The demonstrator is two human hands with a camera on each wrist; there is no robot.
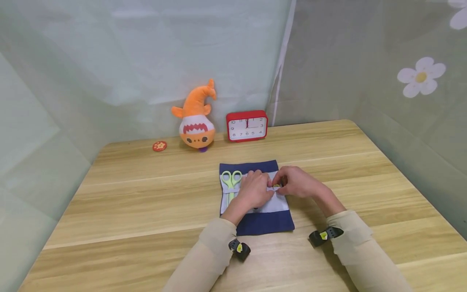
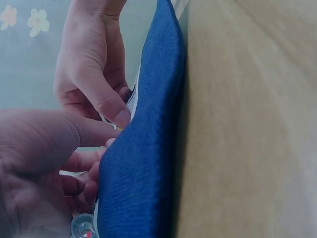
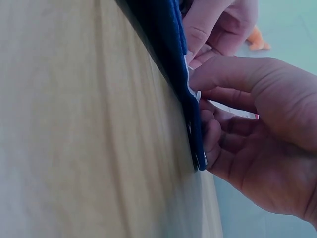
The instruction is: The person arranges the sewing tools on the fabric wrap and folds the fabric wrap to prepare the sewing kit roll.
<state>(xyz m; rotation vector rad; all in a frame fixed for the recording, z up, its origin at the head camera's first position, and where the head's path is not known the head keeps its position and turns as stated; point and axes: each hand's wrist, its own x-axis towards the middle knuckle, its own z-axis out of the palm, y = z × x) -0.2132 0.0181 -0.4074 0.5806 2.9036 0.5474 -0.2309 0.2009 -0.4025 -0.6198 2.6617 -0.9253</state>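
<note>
A navy fabric case with a pale grey lining lies unfolded on the table. Light green scissors are tucked under a pale strap at its left side. My left hand rests over the middle of the lining, thumb and forefinger pinching the strap. At the right part, my right hand pinches a small yellow-edged item against that strap; its kind is mostly hidden by the fingers. In the left wrist view a clear round plastic piece shows below the left hand.
An orange shark plush and a red-framed clock stand along the table's back edge. A round red star-patterned disc lies left of the plush. The wooden table extends around the case, with fabric walls behind and beside it.
</note>
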